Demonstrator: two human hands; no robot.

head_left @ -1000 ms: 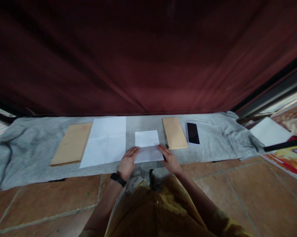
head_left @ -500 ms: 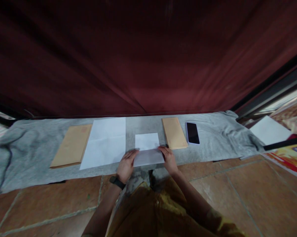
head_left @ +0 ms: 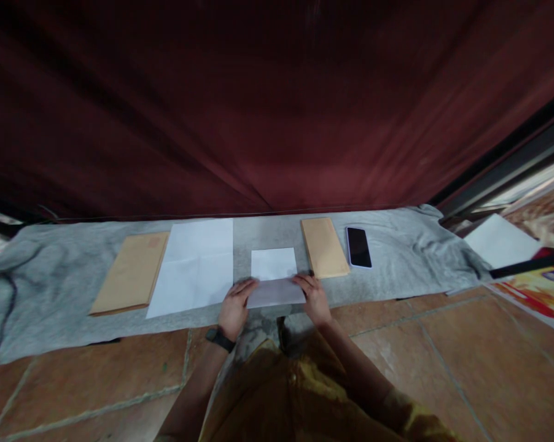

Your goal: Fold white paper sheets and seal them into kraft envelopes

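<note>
Head view, lower centre of frame: small white sheet (head_left: 274, 269), near portion doubled as a greyish flap (head_left: 276, 293), lying on grey cloth (head_left: 410, 252). Left hand (head_left: 233, 309) and right hand (head_left: 316, 301) each hold one end of the flap, fingers drawn together; opposed grip presumably for an even, square edge. Centre left: large white sheet (head_left: 191, 267), brown envelopes (head_left: 129, 273). Centre right: narrow brown packet (head_left: 325, 247), phone (head_left: 358, 247). Flanking layout probably leaves working room between.

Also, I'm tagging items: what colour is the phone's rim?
Pale lavender, around the phone; the head view shows it.
</note>
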